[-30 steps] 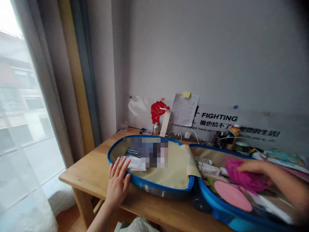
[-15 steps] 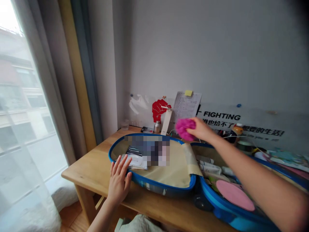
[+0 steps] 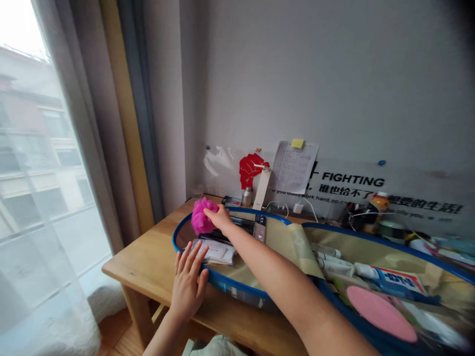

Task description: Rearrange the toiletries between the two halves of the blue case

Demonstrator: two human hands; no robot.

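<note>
A bright pink bath puff [image 3: 203, 215] is pinched in my right hand [image 3: 219, 217], held over the far left corner of the open blue suitcase's left half [image 3: 272, 252]. My left hand [image 3: 190, 279] rests with fingers spread on the near left rim of that half. Just beyond its fingertips lies a white packet [image 3: 217, 253]. Dark flat items sit behind the packet, partly covered by my right hand and forearm.
The suitcase's right half holds a toothpaste box [image 3: 399, 280], white tubes [image 3: 332, 264] and a pink oval item [image 3: 382, 312]. Behind stand a bottle with an orange top [image 3: 378, 205] and a small silver bottle [image 3: 247, 196]. The wooden table's [image 3: 137, 259] left edge faces the curtains.
My right hand has carried the bath puff left and down, from above the suitcase's hinge to its left half. The left hand stays on the rim. The view has shifted slightly.
</note>
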